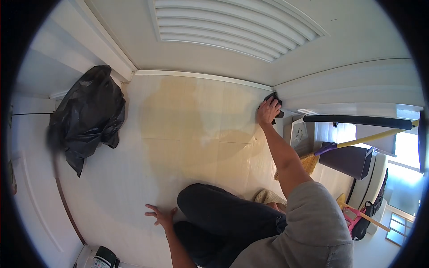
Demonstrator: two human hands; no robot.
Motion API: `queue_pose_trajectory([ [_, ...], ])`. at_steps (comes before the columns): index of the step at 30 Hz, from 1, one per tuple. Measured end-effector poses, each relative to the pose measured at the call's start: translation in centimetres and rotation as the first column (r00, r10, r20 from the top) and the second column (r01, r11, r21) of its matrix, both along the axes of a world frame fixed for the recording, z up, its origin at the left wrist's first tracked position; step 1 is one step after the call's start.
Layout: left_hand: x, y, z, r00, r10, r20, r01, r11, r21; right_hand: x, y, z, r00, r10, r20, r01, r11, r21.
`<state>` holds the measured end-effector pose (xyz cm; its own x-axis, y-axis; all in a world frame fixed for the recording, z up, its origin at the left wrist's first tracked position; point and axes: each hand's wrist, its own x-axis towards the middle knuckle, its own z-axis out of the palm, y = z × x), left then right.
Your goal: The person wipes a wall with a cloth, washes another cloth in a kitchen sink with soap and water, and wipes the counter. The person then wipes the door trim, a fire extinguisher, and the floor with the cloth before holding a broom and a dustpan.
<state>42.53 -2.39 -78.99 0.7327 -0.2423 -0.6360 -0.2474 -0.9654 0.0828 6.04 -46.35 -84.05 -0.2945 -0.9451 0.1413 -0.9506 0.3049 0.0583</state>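
Note:
My right hand (268,110) is pressed onto a crumpled black cloth (280,115) in the far right corner of the floor, against the white baseboard. Its fingers are bent over the cloth, and black edges stick out around them. My left hand (161,217) rests on the pale wood-look floor (178,156) beside my knee, fingers spread and nothing in it. My bent leg in dark trousers (223,210) lies between my two arms.
A black plastic bag (91,116) stands by the left wall. A louvred vent panel (237,24) is ahead. To the right are a broom (310,163) with a yellow handle, a dark bin (346,160) and a black padded bar (357,122). A dark green-capped container (106,257) sits at lower left.

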Motion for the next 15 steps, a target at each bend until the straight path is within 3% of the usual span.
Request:
queue_pose_trajectory([
  [2, 0.0, -0.3, 0.2, 1.000, 0.006, 0.003, -0.006, 1.000, 0.015, -0.3, -0.1, 0.5, 0.998, 0.067, -0.015, -0.067, 0.998, 0.009],
  [4, -0.2, -0.7, 0.1, 1.000, 0.018, 0.006, -0.018, 1.000, 0.026, -0.7, -0.8, 0.7, 0.922, 0.370, -0.116, -0.378, 0.925, -0.049],
  [5, -0.3, -0.6, 0.0, 1.000, 0.018, 0.012, -0.018, 1.000, 0.010, -1.0, -1.9, 0.6, 0.945, 0.279, -0.173, -0.292, 0.955, -0.056],
  [10, 0.0, -0.1, 0.0, 1.000, 0.020, 0.010, -0.020, 1.000, -0.006, -1.6, -2.4, -1.0, 0.941, 0.227, -0.251, -0.231, 0.973, 0.013],
  [12, -0.1, -0.5, -0.2, 0.999, 0.010, 0.036, -0.010, 1.000, 0.007, -1.9, -2.3, -1.2, 0.920, 0.283, -0.271, -0.301, 0.953, -0.027],
  [15, -0.2, -0.5, -0.2, 0.999, 0.010, 0.047, -0.011, 1.000, 0.012, -3.4, -2.9, -1.0, 0.872, 0.364, -0.327, -0.370, 0.928, 0.045],
])
